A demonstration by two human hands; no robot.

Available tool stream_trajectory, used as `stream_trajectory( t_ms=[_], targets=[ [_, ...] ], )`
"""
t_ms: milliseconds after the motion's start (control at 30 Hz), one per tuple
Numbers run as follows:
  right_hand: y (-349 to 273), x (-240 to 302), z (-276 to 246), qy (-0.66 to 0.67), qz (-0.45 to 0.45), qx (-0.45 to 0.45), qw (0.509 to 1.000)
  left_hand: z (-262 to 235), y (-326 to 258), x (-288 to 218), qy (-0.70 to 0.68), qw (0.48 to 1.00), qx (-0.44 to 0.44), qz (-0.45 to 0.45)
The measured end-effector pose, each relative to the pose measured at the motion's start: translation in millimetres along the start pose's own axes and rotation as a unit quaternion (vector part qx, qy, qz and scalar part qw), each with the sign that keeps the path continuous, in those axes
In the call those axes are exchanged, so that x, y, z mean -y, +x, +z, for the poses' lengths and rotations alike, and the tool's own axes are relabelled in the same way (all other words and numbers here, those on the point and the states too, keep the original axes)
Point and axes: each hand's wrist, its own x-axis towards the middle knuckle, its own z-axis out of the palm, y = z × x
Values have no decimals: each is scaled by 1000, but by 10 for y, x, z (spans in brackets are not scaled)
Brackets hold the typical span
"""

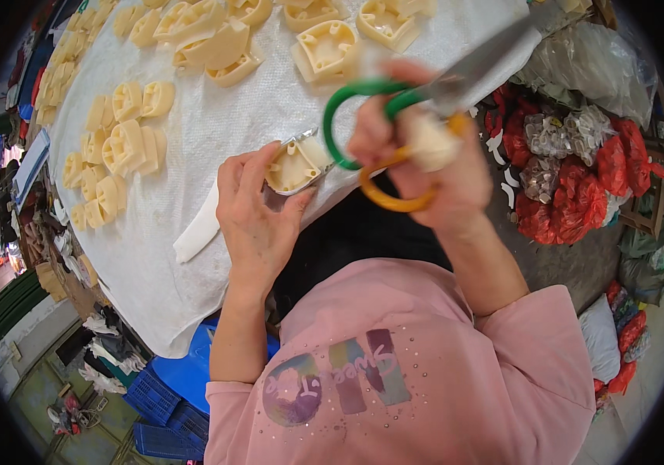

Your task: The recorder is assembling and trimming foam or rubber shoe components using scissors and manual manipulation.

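Cream castings [126, 143] crowd your white counter [215, 124]; your left hand [258, 213] pinches one piece [291, 167], your right hand [417, 151] grips scissors [394, 101], trimming seemingly unfinished.

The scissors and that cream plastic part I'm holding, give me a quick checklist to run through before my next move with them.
1. Left hand has a firm hold on the cream plastic part: ok, fingers wrap its edges.
2. Right hand has the scissors under control: ok, fingers pass through the green and orange handle loops.
3. Blade tip clear of left fingers: cannot tell, the blades are blurred.
4. Part held over the white cloth table: ok, at its near edge.
5. Other cream parts out of the way: ok, they lie farther up the cloth.
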Motion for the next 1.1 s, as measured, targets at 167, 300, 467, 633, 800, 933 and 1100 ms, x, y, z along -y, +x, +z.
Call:
stream_trajectory(
  t_ms=[167, 300, 467, 633, 800, 933, 1100],
  targets=[
    [46, -135, -91, -59, 44, 25, 997, 1, -10, 44, -2, 1000, 1, 13],
    [57, 35, 18, -42, -22, 45, 998, -15, -6, 21, -4, 1000, 4, -1],
    [89, -128, -58, -58, 46, 18, 997, 7, 1, 39, -22, 1000, 6, 6],
    [331, -62, 116, -17, -74, 48, 996, 0, -18, 59, -8, 1000, -2, 6],
    [334, -404, 4, -21, -12, 11, 1000, -15, 0, 9, -9, 1000, 13, 5],
    [401, -258, 50, -79, 14, 15, 997, 6, 32, 22, -14, 1000, 13, 2],
    [271, -470, 59, -42, -56, -2, 998, -32, 6, 7, -6, 1000, 16, -15]
  ],
)
